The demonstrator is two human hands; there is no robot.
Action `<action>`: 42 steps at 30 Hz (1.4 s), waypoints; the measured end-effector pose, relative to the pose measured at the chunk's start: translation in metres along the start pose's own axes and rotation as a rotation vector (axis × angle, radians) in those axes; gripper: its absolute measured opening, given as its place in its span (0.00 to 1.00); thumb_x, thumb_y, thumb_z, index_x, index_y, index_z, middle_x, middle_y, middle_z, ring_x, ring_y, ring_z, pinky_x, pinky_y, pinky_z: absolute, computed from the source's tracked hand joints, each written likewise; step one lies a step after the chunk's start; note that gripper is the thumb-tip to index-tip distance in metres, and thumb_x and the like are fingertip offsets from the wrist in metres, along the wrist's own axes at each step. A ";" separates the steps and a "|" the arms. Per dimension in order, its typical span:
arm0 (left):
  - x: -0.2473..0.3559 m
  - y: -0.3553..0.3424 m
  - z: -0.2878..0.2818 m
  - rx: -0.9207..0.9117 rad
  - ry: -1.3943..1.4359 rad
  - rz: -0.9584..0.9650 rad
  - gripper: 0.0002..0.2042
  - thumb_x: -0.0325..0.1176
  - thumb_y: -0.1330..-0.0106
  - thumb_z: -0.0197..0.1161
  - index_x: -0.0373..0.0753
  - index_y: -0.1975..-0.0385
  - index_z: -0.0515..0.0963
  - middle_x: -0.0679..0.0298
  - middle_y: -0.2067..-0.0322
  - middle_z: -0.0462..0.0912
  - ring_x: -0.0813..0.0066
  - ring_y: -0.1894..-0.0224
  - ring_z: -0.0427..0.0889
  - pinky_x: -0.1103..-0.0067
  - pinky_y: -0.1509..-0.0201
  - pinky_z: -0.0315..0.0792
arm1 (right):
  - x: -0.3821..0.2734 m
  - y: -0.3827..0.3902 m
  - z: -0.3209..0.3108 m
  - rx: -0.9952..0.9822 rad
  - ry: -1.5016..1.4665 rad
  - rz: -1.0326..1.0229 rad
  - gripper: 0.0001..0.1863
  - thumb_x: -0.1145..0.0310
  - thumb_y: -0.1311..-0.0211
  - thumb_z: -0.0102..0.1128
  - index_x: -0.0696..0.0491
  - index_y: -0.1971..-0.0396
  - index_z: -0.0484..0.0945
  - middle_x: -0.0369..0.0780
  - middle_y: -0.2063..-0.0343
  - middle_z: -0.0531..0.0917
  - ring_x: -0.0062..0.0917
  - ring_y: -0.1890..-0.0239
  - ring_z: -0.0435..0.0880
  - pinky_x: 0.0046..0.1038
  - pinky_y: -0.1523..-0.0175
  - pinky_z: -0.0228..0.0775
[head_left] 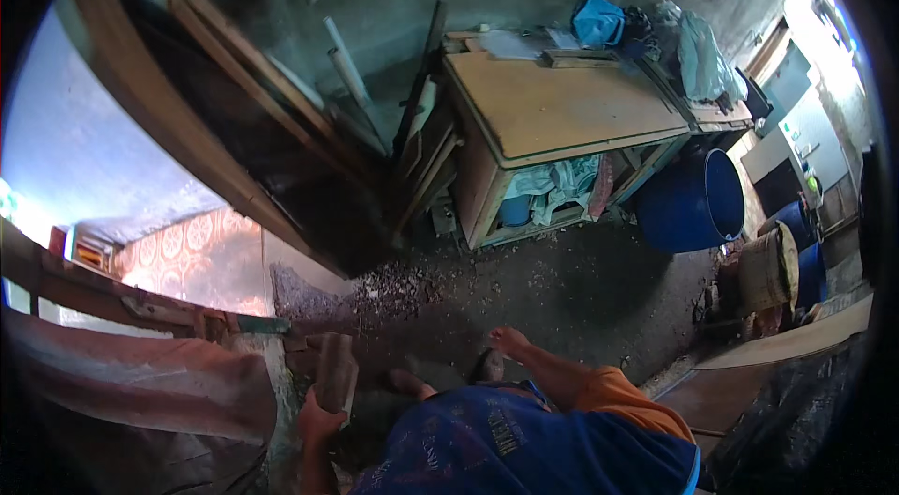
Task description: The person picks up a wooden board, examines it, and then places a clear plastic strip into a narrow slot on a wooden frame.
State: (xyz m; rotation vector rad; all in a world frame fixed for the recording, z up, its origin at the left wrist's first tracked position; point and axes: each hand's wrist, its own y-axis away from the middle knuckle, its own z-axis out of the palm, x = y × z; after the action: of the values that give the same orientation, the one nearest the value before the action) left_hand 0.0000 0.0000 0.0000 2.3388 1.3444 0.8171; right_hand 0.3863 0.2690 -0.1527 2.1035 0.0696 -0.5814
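Head view, left hand (319, 415) grasping a brown block (335, 371); right hand (508, 339) free, partly open

The left hand (321, 418) grips while the right hand (508, 341) extends forward, apparently loosely curled.

Block (335, 371) in left fingers (316, 411), barrel (670, 212) right of table (571, 106).
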 end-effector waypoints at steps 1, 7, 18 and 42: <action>0.008 -0.009 -0.009 -0.010 -0.091 0.129 0.48 0.44 0.62 0.75 0.43 0.35 0.60 0.49 0.49 0.78 0.50 0.46 0.77 0.63 0.43 0.70 | 0.010 -0.017 0.016 0.026 -0.044 -0.021 0.26 0.50 0.43 0.59 0.48 0.47 0.77 0.43 0.51 0.81 0.34 0.49 0.80 0.33 0.43 0.69; 0.172 0.041 0.046 -0.129 -0.368 0.479 0.48 0.49 0.63 0.75 0.38 0.37 0.63 0.47 0.51 0.79 0.52 0.48 0.78 0.64 0.44 0.71 | 0.131 0.015 -0.036 0.152 -0.264 0.051 0.23 0.54 0.40 0.56 0.53 0.50 0.78 0.43 0.59 0.83 0.34 0.59 0.83 0.33 0.53 0.73; 0.440 0.137 0.092 -0.439 -0.090 1.042 0.46 0.46 0.58 0.75 0.44 0.35 0.61 0.51 0.44 0.74 0.57 0.44 0.76 0.68 0.40 0.70 | 0.255 0.016 -0.033 0.045 -1.846 0.557 0.54 0.26 0.45 0.45 0.63 0.37 0.59 0.56 0.43 0.68 0.47 0.42 0.68 0.47 0.40 0.61; 0.649 -0.015 0.140 -1.011 1.490 0.121 0.18 0.35 0.43 0.63 0.35 0.54 0.76 0.58 0.57 0.81 0.63 0.55 0.81 0.64 0.49 0.76 | 0.171 0.046 -0.462 0.393 -2.001 -0.534 0.30 0.46 0.27 0.33 0.50 0.34 0.57 0.42 0.36 0.66 0.37 0.35 0.64 0.42 0.31 0.54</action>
State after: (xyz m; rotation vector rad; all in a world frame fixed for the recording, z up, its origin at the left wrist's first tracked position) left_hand 0.3320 0.5683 0.0880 0.7985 0.6564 2.6678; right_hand 0.7249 0.5833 0.0234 0.8952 -0.6547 -2.8097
